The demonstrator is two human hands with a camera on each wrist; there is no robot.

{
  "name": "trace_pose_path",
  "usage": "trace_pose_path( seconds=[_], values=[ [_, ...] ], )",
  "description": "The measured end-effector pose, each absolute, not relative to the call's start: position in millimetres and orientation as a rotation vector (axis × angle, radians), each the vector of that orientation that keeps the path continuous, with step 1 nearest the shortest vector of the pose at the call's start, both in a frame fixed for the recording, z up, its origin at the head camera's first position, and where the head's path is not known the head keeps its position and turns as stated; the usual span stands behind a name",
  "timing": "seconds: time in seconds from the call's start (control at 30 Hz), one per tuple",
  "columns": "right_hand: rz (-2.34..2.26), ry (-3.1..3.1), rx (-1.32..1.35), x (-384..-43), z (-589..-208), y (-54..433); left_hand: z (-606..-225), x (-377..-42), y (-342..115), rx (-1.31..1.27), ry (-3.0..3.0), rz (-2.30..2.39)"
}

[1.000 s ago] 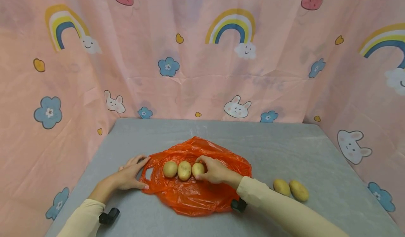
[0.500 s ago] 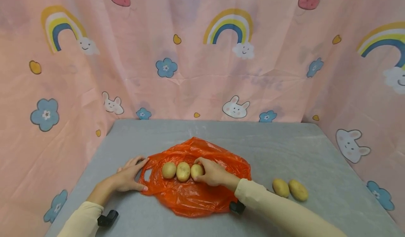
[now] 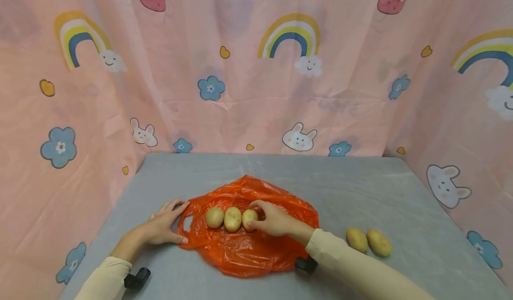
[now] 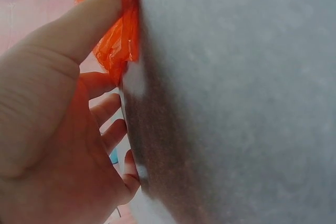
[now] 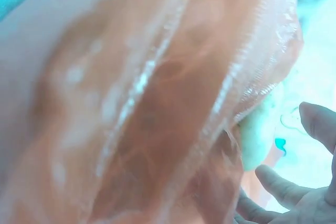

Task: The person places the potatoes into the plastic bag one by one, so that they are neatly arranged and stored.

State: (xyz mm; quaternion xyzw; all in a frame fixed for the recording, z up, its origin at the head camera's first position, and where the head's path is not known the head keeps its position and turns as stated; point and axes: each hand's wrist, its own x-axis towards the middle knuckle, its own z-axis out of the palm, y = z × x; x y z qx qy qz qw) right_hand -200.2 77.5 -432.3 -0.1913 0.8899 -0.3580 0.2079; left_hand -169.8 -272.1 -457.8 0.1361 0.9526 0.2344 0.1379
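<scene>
Three potatoes lie in a row on an orange-red plastic bag (image 3: pixel 248 255) spread flat on the table: a left one (image 3: pixel 214 217), a middle one (image 3: pixel 233 219) and a right one (image 3: pixel 248 216). My right hand (image 3: pixel 276 220) is at the right potato, thumb and forefinger parted on either side of it. In the right wrist view, thumb (image 5: pixel 317 124) and fingers stand apart, with a gap to the pale potato (image 5: pixel 260 132). At the bag's left handle, my left hand (image 3: pixel 162 226) rests with fingers spread, thumb and fingertips on its edge.
Two more potatoes, one (image 3: pixel 356 240) beside the other (image 3: pixel 379 242), lie on the grey table (image 3: pixel 360 188) to the right, next to my right forearm. A pink printed curtain (image 3: pixel 248 113) encloses the table at the back and sides.
My right hand and sleeve have shifted slightly to the right, while the right potato stays in the row. The left hand keeps its place on the bag's edge.
</scene>
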Motion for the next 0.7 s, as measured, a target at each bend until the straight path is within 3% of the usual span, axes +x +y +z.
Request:
trace_pose_path(
  seconds=[0.7],
  values=[
    [-1.133, 2.437, -0.537, -197.8, -409.9, 99.9, -462.6, -171.1, -276.1, 0.406, 2.759, 0.697]
  ],
)
